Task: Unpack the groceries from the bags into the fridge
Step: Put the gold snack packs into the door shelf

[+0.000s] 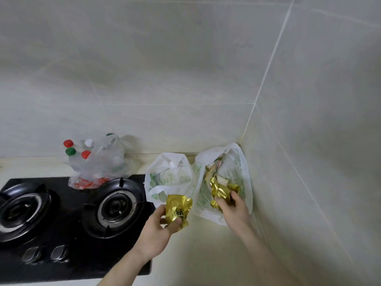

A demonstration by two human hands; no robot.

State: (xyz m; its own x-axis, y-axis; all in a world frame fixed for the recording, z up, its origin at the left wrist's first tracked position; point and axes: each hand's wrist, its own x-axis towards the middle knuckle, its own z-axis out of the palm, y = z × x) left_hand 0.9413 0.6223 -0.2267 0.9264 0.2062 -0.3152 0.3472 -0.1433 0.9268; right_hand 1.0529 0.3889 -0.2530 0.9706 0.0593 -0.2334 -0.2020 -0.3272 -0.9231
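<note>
Two white plastic grocery bags with green print stand in the counter's corner: one beside the stove, the other against the right wall. My left hand holds a gold foil packet in front of the left bag. My right hand grips a bunch of gold foil packets at the mouth of the right bag. More wrapped items show inside that bag. The fridge is out of view.
A black two-burner gas stove fills the left. Behind it a clear plastic bag holds several bottles with red, green and white caps. Tiled walls close the back and the right side. The pale countertop runs toward me.
</note>
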